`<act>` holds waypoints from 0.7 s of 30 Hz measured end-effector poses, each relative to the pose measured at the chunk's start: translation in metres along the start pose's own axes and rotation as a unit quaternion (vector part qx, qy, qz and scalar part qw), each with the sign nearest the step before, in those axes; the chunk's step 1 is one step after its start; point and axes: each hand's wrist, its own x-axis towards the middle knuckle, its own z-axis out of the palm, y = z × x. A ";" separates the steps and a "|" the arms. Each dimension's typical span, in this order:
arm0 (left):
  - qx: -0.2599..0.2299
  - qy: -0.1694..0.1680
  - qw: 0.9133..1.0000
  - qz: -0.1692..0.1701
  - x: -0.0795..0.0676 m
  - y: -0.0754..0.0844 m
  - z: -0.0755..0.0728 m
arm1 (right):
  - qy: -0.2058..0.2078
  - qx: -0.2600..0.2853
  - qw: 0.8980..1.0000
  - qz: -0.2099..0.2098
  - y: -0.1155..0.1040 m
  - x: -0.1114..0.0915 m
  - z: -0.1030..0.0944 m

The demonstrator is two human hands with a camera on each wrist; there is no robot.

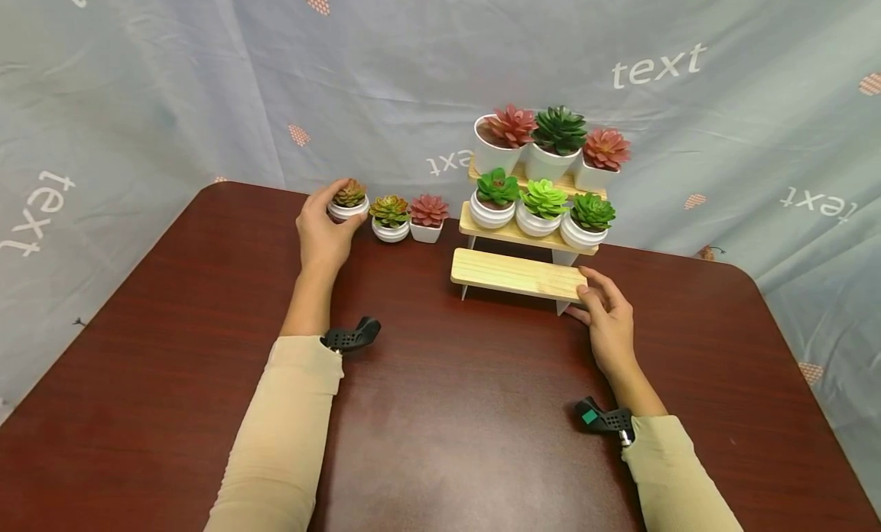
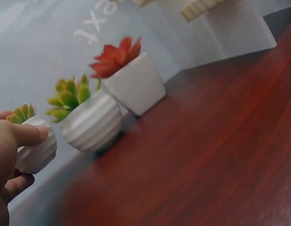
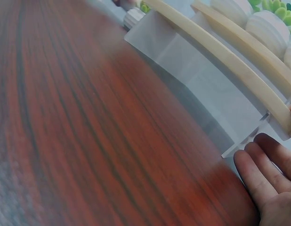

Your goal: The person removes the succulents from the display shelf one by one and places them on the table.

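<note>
In the head view my left hand [image 1: 325,230] grips a small succulent [image 1: 349,196] in a ribbed white pot, at the left end of a short row. Its thumb lies across the front of the white pot [image 2: 39,148] in the left wrist view. Beside it stand a yellow-green succulent [image 1: 390,215] and a red one in a square pot [image 1: 427,217]. My right hand [image 1: 609,318] holds the right end of the bottom board [image 1: 516,274] of a three-tier plant stand, thumb at its front edge. The lower fingers [image 3: 258,181] reach beside the stand's clear side panel [image 3: 246,136].
Three green succulents [image 1: 540,205] sit on the stand's middle board [image 1: 512,234]. On the top board, two red plants flank a dark green one [image 1: 559,131]. The dark red-brown table [image 1: 447,410] reaches back to a grey printed curtain [image 1: 413,73].
</note>
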 end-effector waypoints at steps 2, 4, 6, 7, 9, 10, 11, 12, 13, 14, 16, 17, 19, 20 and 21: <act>-0.002 -0.004 1.000 -0.017 0.000 -0.003 0.001 | 0.000 -0.002 1.000 -0.002 0.001 0.001 0.000; -0.004 -0.003 1.000 -0.025 0.000 -0.005 0.002 | 0.001 0.000 1.000 -0.004 0.001 0.002 0.000; -0.005 -0.003 1.000 -0.030 0.000 -0.006 0.003 | 0.001 0.000 1.000 -0.005 0.002 0.002 0.000; -0.003 -0.004 0.999 -0.032 0.000 -0.006 0.003 | 0.001 0.001 1.000 -0.004 0.001 0.003 0.000; 0.000 -0.006 0.999 -0.034 0.000 -0.008 0.004 | 0.001 0.002 1.000 -0.003 0.001 0.003 0.000; 0.001 -0.007 0.999 -0.036 0.000 -0.009 0.005 | 0.002 0.001 1.000 -0.002 0.001 0.003 0.000; 0.002 -0.008 0.999 -0.037 0.000 -0.010 0.005 | 0.002 -0.001 1.000 -0.002 0.001 0.003 0.000; 0.003 -0.008 0.999 -0.037 0.000 -0.011 0.006 | 0.003 -0.002 1.000 -0.002 0.001 0.002 0.000; 0.002 -0.009 0.999 -0.038 -0.001 -0.011 0.006 | 0.003 -0.003 1.000 -0.003 0.001 0.002 0.000; 0.001 -0.009 0.999 -0.038 -0.001 -0.012 0.006 | 0.003 -0.003 1.000 -0.003 0.001 0.002 0.000; 0.000 -0.011 0.999 -0.041 -0.001 -0.012 0.005 | 0.003 -0.006 1.000 -0.004 0.000 0.002 0.001; -0.001 -0.011 0.999 -0.042 -0.001 -0.013 0.005 | 0.003 -0.005 1.000 -0.004 0.000 0.001 0.001; -0.001 -0.014 0.999 -0.045 0.000 -0.012 0.005 | 0.003 -0.005 1.000 -0.003 0.000 0.001 0.001; -0.002 -0.015 0.999 -0.045 0.000 -0.012 0.005 | 0.003 -0.004 1.000 -0.002 0.000 0.000 0.000; -0.001 -0.018 0.999 -0.047 0.000 -0.012 0.005 | 0.002 -0.004 1.000 0.000 0.000 0.000 0.000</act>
